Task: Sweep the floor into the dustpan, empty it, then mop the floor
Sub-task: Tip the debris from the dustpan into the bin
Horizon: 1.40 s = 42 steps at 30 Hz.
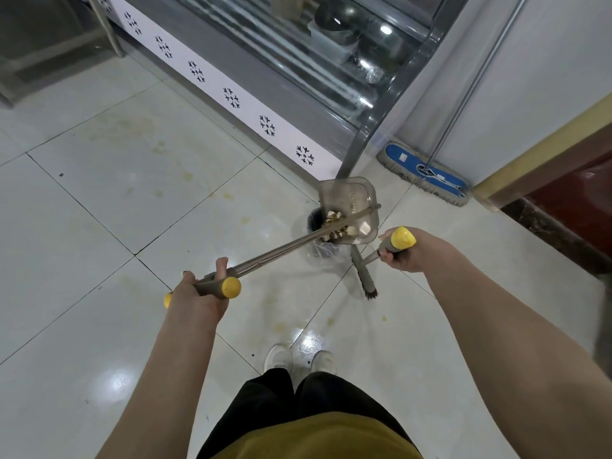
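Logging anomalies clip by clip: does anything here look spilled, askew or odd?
Yellowish stains blotch the floor tiles, not yet mopped. The dustpan, held by the left hand, tilts over the bin with debris inside, which fits emptying. The right hand grips the broom. Nothing looks damaged.

Open tiled floor (109,200) left and near; display case (251,77) blocks ahead, bin (319,250) at its corner, mop (427,172) beside wall (536,94) right.
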{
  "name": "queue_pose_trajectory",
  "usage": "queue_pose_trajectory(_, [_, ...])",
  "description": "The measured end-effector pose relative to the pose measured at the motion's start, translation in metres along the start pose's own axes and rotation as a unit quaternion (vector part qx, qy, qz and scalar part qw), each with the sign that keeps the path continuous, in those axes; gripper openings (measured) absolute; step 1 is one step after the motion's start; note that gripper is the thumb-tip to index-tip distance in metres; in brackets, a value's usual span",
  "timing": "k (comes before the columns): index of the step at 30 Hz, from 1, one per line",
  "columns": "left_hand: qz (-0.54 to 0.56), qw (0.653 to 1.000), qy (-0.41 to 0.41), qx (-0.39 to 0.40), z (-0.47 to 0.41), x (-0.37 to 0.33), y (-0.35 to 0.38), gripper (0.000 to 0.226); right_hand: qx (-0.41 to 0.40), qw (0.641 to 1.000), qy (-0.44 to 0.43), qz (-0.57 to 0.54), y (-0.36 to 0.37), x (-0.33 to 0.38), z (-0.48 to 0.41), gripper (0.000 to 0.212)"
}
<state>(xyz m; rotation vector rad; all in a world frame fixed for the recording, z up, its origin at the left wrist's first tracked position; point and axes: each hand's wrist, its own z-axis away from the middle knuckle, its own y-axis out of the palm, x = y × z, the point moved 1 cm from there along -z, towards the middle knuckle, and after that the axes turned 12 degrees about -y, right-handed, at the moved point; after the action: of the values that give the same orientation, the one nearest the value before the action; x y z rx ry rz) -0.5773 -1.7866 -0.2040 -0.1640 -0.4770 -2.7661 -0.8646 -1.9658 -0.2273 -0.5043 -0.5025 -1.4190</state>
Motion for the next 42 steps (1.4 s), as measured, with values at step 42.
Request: queue_pose_trajectory(42, [-0.087, 0.996, -0.011, 0.024, 0.01, 0.026, 0.01, 0.043, 0.006, 0.999, 0.011, 0.035, -0.007, -0.005, 0.007, 0.026])
